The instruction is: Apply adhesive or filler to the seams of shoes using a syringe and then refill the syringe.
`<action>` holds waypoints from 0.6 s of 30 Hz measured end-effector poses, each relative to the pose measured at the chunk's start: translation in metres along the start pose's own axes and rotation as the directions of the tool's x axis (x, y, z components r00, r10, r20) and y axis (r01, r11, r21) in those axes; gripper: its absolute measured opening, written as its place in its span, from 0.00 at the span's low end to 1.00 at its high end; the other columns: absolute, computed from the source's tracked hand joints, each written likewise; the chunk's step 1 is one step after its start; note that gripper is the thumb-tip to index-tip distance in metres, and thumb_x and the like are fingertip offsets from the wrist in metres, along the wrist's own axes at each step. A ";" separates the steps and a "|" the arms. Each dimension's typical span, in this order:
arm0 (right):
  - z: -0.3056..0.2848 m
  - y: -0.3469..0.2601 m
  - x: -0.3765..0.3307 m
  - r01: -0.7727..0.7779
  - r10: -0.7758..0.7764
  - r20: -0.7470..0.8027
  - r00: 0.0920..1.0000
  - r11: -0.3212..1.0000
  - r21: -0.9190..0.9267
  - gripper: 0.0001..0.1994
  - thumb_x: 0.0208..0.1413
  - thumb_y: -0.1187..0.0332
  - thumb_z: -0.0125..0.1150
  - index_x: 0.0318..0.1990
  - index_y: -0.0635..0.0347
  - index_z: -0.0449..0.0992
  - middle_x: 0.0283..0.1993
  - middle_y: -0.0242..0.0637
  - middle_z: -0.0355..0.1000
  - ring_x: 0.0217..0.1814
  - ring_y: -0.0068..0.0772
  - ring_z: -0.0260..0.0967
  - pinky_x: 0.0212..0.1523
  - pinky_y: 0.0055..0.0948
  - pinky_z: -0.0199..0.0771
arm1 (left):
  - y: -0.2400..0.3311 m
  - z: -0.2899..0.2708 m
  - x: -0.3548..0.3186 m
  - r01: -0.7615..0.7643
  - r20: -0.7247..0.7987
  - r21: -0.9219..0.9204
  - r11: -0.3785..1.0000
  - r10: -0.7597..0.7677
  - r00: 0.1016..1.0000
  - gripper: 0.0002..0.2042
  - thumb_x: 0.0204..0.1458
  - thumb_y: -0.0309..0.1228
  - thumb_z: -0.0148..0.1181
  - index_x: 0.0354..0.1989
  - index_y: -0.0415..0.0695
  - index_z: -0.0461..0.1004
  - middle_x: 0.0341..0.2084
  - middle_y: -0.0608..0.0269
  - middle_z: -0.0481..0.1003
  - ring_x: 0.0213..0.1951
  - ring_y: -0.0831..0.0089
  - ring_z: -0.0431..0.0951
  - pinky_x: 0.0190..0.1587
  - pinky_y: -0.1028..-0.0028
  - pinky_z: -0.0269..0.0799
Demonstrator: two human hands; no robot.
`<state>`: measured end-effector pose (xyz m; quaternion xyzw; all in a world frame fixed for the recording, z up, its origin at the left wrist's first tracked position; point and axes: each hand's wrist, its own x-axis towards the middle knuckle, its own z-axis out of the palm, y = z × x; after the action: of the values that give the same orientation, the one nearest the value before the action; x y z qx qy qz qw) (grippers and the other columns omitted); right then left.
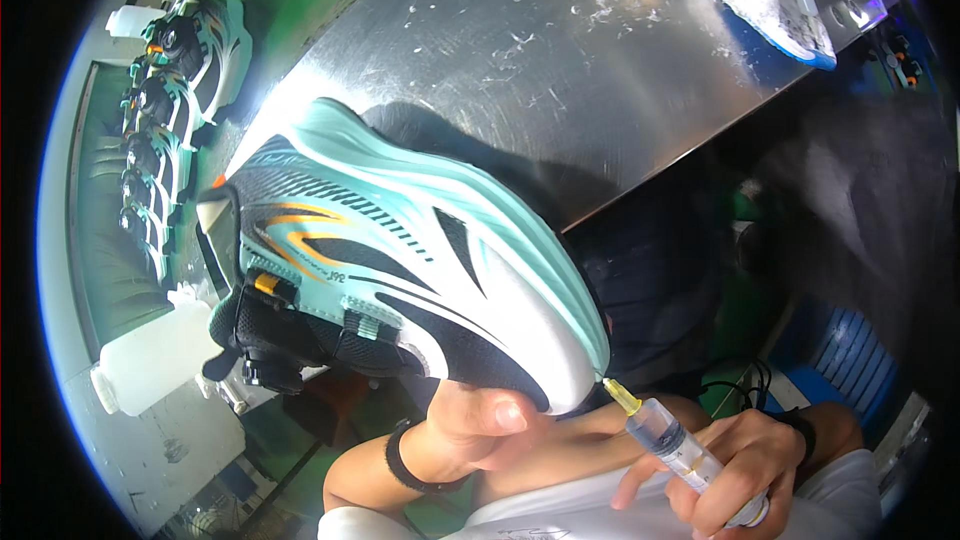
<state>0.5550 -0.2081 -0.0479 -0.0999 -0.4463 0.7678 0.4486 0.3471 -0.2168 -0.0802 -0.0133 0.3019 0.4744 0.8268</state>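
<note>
A sneaker (400,250) in mint, white and black with orange lines lies on its side in the air, its toe toward the lower right. My left hand (490,425) grips it from below near the toe; most of its fingers are hidden behind the shoe. In my right hand (735,475) is a syringe (672,440) with a clear barrel and a yellow needle hub. The needle tip is at the edge of the mint sole by the toe; I cannot tell whether it touches. A dark band circles each wrist.
A scratched metal table (480,40) with white specks lies beyond the shoe. Similar sneakers (160,150) stand in a row at the left, near a white plastic bottle (155,355). A white-covered, blue-edged object (770,0) sits far right.
</note>
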 end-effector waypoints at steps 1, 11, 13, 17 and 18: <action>-0.001 0.000 -0.001 0.004 -0.004 -0.006 1.000 1.000 -0.005 0.03 0.38 0.75 0.57 0.23 0.59 0.70 0.15 0.30 0.66 0.17 0.27 0.64 0.42 0.44 0.73 | 0.000 0.005 0.006 -0.013 0.032 0.003 1.000 0.012 0.999 0.34 0.35 0.28 0.68 0.55 0.41 0.62 0.50 0.53 0.68 0.50 0.62 0.70 0.46 0.66 0.71; 0.003 0.001 0.002 0.098 -0.105 -0.075 0.992 0.991 -0.093 0.05 0.42 0.75 0.55 0.29 0.59 0.68 0.20 0.32 0.67 0.20 0.31 0.66 0.43 0.49 0.72 | -0.005 0.028 0.041 -0.093 0.157 -0.079 0.993 0.104 0.982 0.32 0.37 0.25 0.66 0.55 0.45 0.61 0.50 0.60 0.67 0.54 0.65 0.67 0.53 0.62 0.69; 0.003 0.002 0.003 0.109 -0.119 -0.087 0.989 0.988 -0.114 0.04 0.43 0.75 0.55 0.28 0.59 0.68 0.20 0.33 0.67 0.21 0.31 0.67 0.43 0.48 0.72 | -0.005 0.034 0.045 -0.096 0.137 -0.104 0.990 0.110 0.984 0.32 0.37 0.25 0.66 0.55 0.44 0.61 0.50 0.60 0.67 0.54 0.65 0.67 0.53 0.62 0.69; -0.006 0.009 -0.002 0.042 -0.048 -0.024 0.999 0.973 -0.227 0.07 0.44 0.74 0.60 0.31 0.59 0.69 0.25 0.35 0.69 0.24 0.34 0.68 0.44 0.47 0.70 | -0.002 0.047 0.050 -0.111 0.069 -0.096 0.989 0.118 0.991 0.31 0.39 0.26 0.65 0.55 0.42 0.60 0.51 0.59 0.66 0.54 0.65 0.67 0.54 0.63 0.69; -0.010 0.010 -0.004 -0.012 0.022 0.039 0.999 0.970 -0.242 0.09 0.44 0.75 0.64 0.33 0.59 0.70 0.28 0.37 0.70 0.27 0.36 0.69 0.46 0.46 0.68 | 0.000 0.049 0.051 -0.114 0.073 -0.097 0.989 0.122 0.990 0.31 0.39 0.26 0.65 0.55 0.42 0.60 0.51 0.59 0.66 0.54 0.65 0.67 0.54 0.63 0.69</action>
<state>0.5568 -0.2077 -0.0626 -0.1418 -0.5448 0.7135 0.4171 0.3898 -0.1618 -0.0663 -0.0150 0.2470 0.5361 0.8071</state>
